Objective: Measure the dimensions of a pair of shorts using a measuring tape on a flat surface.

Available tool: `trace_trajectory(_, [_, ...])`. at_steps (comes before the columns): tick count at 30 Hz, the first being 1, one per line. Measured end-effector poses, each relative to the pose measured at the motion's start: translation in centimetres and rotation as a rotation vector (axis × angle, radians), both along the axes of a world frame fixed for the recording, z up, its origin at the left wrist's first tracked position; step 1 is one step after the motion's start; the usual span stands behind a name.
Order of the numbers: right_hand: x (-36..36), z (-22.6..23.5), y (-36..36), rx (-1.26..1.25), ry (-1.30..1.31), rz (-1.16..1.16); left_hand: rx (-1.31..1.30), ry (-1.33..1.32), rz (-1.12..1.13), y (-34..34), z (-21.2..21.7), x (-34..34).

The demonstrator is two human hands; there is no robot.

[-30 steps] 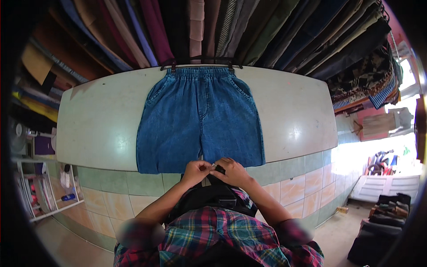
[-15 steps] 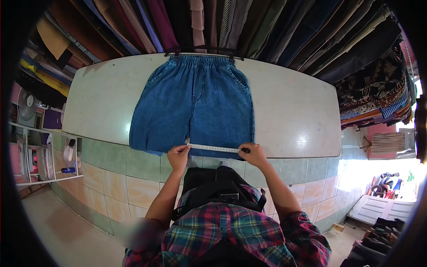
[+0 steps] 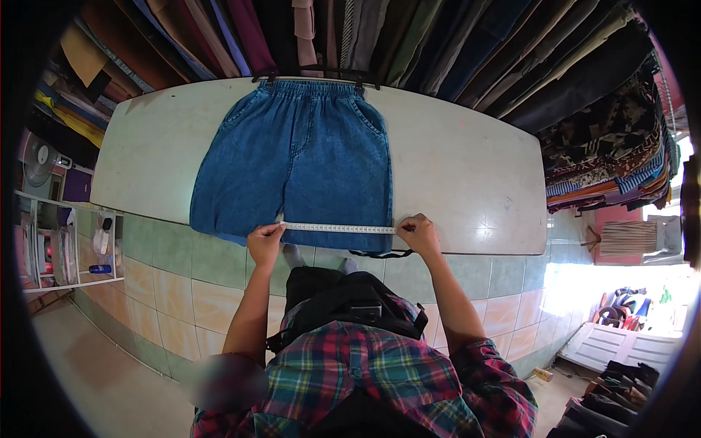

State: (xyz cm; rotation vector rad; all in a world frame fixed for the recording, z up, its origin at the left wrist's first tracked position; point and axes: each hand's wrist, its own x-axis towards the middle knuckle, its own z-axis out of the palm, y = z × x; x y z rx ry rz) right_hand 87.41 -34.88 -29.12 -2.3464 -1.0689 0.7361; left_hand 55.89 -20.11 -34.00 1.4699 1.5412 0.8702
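Blue denim shorts (image 3: 336, 168) with an elastic waistband lie flat on a pale table, waist away from me, clipped to a black hanger (image 3: 321, 71). Across the right leg, just above its hem, stretches a white tape measure (image 3: 339, 228). My left hand (image 3: 264, 242) pinches one end of the tape at the inner leg edge. At the outer leg edge, my right hand (image 3: 420, 235) pinches the tape, fingers closed. A black strap (image 3: 387, 255) hangs below the table edge beside my right hand.
The white table (image 3: 467, 182) has its near edge just in front of me. Rows of hung trousers (image 3: 409, 44) line the far side, with folded patterned clothes (image 3: 610, 160) at right. A white shelf rack (image 3: 69, 248) and a fan (image 3: 38, 157) stand at left.
My right hand has moved outward relative to the shorts, and the tape now spans to the leg's outer edge. The black strap now hangs in sight. The whole view has shifted slightly.
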Motion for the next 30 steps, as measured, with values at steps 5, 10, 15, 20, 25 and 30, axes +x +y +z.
trace_trajectory(5, [0.0,0.3,0.1,-0.039,0.000,0.013,0.021,-0.028,0.015,0.1,-0.8,-0.2])
trace_trajectory(10, [-0.1,0.0,0.0,0.006,-0.004,0.006,0.045,-0.008,-0.004,0.1,-1.1,-0.4])
trace_trajectory(15, [-0.1,-0.1,0.0,0.033,-0.017,0.013,0.033,0.001,0.004,0.1,-0.9,-0.3])
trace_trajectory(20, [0.0,-0.3,-0.1,0.052,-0.008,0.000,0.017,-0.010,0.002,0.1,-0.8,-0.3])
trace_trajectory(25, [-0.2,2.4,-0.1,0.075,0.046,0.440,-0.001,-0.015,0.002,0.1,-0.6,-0.4])
trace_trajectory(30, [-0.3,3.7,0.0,-0.239,-0.115,0.740,0.032,-0.009,-0.010,0.2,-0.7,-0.3])
